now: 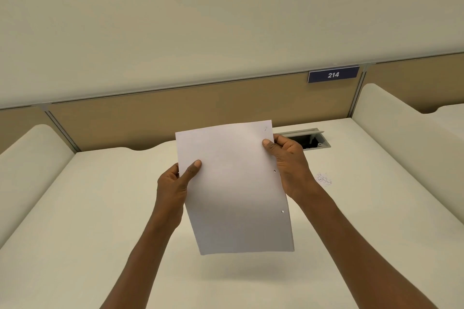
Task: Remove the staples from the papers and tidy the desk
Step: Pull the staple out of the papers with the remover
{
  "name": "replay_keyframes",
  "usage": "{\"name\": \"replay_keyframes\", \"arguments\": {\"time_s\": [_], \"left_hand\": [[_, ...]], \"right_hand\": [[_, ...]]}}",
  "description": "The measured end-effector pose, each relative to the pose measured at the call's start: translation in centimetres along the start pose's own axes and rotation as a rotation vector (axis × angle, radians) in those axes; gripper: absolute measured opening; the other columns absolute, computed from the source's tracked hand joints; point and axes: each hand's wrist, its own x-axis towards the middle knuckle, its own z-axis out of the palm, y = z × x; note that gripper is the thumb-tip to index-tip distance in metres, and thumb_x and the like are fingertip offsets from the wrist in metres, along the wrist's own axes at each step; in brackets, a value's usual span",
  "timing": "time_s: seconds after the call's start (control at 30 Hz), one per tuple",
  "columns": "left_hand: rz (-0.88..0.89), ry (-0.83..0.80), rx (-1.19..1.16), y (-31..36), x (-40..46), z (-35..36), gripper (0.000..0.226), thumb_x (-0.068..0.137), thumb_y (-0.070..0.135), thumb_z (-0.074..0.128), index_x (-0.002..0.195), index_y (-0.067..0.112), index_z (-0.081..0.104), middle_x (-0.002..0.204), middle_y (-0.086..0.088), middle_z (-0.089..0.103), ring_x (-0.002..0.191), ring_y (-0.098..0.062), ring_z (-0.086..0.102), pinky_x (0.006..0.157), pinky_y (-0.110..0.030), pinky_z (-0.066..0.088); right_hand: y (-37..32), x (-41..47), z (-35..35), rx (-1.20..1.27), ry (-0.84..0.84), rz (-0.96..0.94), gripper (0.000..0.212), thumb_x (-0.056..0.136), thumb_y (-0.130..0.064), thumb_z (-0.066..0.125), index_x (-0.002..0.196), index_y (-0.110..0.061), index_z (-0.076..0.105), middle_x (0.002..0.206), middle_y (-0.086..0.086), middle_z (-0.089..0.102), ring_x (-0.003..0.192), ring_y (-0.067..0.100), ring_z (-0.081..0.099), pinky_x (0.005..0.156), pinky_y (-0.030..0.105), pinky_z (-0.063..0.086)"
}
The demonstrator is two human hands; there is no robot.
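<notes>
Both hands gripped the paper (233, 188), which was held up in the air above the desk (100, 208), tilted a little with its lower edge hanging free. The left hand (173, 188) pinched the left edge about halfway up, its thumb pressed flat on the front face and its fingers curled behind. The right hand (288, 163) pinched the right edge near the top, thumb on the front and fingers behind the sheet. Two punched holes showed along the right edge, and a faint mark, too small to make out, sat near the top right corner. A small pile of loose staples (324, 179) lay on the desk just right of the right wrist. Behind the right hand, an open cable hatch (311, 139) was set in the desk. On the partition (175, 118) behind hung a blue sign (333, 74) reading 214.
</notes>
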Motion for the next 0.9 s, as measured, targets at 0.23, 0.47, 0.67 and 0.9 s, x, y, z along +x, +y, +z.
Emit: {"name": "replay_keyframes", "arguments": {"time_s": [0.23, 0.47, 0.67, 0.9], "left_hand": [[-0.116, -0.111, 0.133, -4.6, -2.2, -1.4, 0.027, 0.087, 0.025, 0.077, 0.107, 0.007, 0.072, 0.104, -0.007, 0.078, 0.097, -0.032, 0.073, 0.084, -0.043, 0.058], [-0.236, -0.010, 0.258, -10.0, -2.8, -2.7, 0.017, 0.088, 0.024, 0.076, 0.100, 0.013, 0.075, 0.094, -0.002, 0.079, 0.088, -0.029, 0.075, 0.081, -0.047, 0.058], [-0.345, 0.062, 0.360, -14.3, -2.1, -3.0, 0.014, 0.087, 0.024, 0.077, 0.096, 0.013, 0.074, 0.089, 0.000, 0.079, 0.085, -0.027, 0.075, 0.072, -0.038, 0.059], [-0.401, 0.084, 0.434, -17.5, -0.4, -2.6, 0.017, 0.087, 0.024, 0.077, 0.096, 0.010, 0.073, 0.093, -0.003, 0.076, 0.084, -0.026, 0.072, 0.069, -0.032, 0.054]], "right_hand": [[2.9, 0.6, -1.0, -0.141, 0.121, 0.005, 0.014, 0.095, -0.014, 0.057, 0.100, -0.010, 0.070, 0.093, 0.007, 0.074, 0.078, 0.022, 0.068, 0.078, 0.039, 0.057], [9.2, 0.9, -2.7, -0.538, 0.184, 0.083, 0.019, 0.097, -0.020, 0.053, 0.098, -0.005, 0.065, 0.094, 0.002, 0.069, 0.081, 0.021, 0.063, 0.076, 0.037, 0.056], [13.4, 1.4, -5.1, -0.672, 0.098, 0.272, 0.020, 0.086, -0.011, 0.060, 0.105, -0.010, 0.066, 0.093, 0.007, 0.072, 0.087, 0.028, 0.068, 0.074, 0.036, 0.055], [17.0, 1.7, -7.1, -0.835, -0.005, 0.327, 0.037, 0.079, -0.002, 0.064, 0.115, -0.011, 0.062, 0.081, 0.000, 0.068, 0.074, 0.019, 0.064, 0.065, 0.025, 0.047]]}}
